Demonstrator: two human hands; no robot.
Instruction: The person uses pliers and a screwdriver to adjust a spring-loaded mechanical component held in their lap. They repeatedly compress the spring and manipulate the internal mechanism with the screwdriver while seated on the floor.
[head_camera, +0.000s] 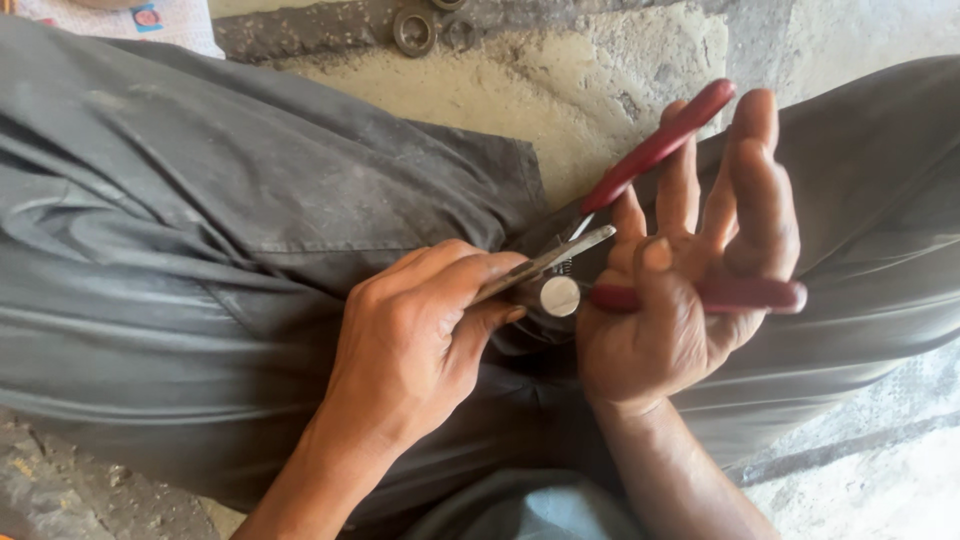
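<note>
My right hand (690, 290) holds red-handled pliers (660, 148). One handle lies across the palm under the thumb, the other rests against the spread fingers, so the handles stand apart. My left hand (415, 335) pinches a thin flat metal strip (545, 262) that reaches to the pliers' pivot and jaws (558, 295). The jaw tips are hidden behind my left fingers. Both hands work over my lap in dark grey trousers (200, 230).
Metal rings, like bearings (414, 30), lie on the rough concrete floor (560, 90) beyond my knees. A patterned cloth or paper (150, 18) shows at the top left corner. More concrete floor is visible at the lower right.
</note>
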